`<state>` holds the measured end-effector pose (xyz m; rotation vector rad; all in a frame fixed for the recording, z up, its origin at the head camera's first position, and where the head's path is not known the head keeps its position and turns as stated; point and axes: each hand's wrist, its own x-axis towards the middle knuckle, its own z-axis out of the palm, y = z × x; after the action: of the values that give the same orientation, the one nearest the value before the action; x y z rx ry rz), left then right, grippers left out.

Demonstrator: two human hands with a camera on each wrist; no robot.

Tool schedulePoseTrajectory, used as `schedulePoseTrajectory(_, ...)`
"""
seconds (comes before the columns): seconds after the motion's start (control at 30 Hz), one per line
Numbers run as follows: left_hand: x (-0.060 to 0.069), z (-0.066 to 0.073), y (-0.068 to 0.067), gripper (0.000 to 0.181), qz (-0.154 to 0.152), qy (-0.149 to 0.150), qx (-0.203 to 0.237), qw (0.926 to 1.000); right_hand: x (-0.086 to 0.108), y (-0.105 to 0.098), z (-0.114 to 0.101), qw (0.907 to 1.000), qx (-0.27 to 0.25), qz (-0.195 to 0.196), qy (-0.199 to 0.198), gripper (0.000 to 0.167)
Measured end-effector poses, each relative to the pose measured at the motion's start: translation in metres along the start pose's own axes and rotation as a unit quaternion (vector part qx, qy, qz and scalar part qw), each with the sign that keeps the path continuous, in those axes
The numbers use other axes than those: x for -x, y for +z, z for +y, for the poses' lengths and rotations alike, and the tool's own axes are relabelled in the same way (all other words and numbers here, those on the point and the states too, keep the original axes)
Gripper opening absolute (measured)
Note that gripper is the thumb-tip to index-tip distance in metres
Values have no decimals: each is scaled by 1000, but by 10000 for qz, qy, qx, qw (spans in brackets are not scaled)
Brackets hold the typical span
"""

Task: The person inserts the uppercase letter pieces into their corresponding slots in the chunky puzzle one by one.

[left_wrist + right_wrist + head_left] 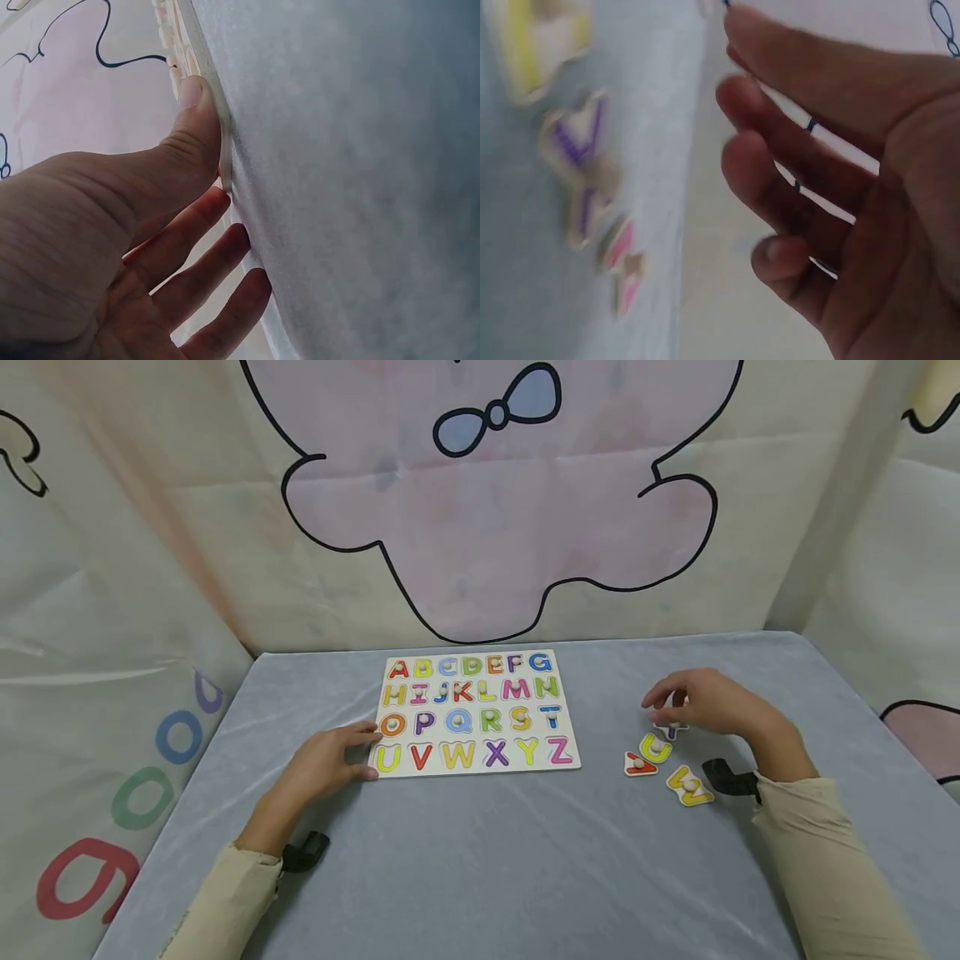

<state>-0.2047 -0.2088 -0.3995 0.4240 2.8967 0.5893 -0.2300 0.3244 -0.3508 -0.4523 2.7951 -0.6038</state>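
A white alphabet puzzle board (474, 761) lies flat. Knobs stand on the letters in its upper three rows; I see none on the bottom row, U to Z. At the board's near left corner my left hand (324, 765) touches the edge with thumb and fingertips, fingers fairly straight. My right hand (708, 700) hovers over loose knobbed letters, its fingers loosely bent and nothing visible in them. Below it lie a yellow U (656, 748), a red V (640, 765), a yellow W (689, 787) and a partly covered purple letter (585, 161). A pink piece (626, 266) shows blurred in the right wrist view.
Grey-blue cloth (480, 868) covers the table. Behind it hangs a printed curtain (487, 510), with more printed sheeting on both sides. A dark wrist mount (303, 852) sits under the left wrist, another (727, 778) beside the right wrist, close to the W.
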Motion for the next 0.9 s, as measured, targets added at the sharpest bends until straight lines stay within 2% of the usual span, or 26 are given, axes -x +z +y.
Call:
schedulePoseTrajectory(0.2, 1, -1, 1, 64, -11, -29, -20, 10000, 7, 13, 11, 9958, -185, -829, -332, 18)
schedulePoseTrajectory(0.37, 0, -2, 0, 64, 35, 2, -60, 10000, 4, 16, 15, 9935, -249, -900, -652, 13)
schedulePoseTrajectory(0.5, -2, 0, -1, 64, -5, -1, -101, 9999, 5, 16, 13, 9931, -254, -942, -647, 11)
schedulePoseTrajectory(0.57, -3, 1, -2, 65, -57, -79, -101, 9999, 4, 17, 10, 9941, -207, -894, -581, 10)
schedulePoseTrajectory(0.67, -3, 1, -3, 64, -91, -136, -89, 9998, 0, 18, 4, 9966, -67, -612, -556, 10)
schedulePoseTrajectory(0.8, -2, -1, -4, 62, -35, 9, -91, 10000, -9, 22, -5, 9980, -29, -159, -612, 12)
schedulePoseTrajectory(0.9, -2, -3, -4, 61, 20, 118, -67, 9999, -12, 24, -8, 9978, -70, -20, -651, 13)
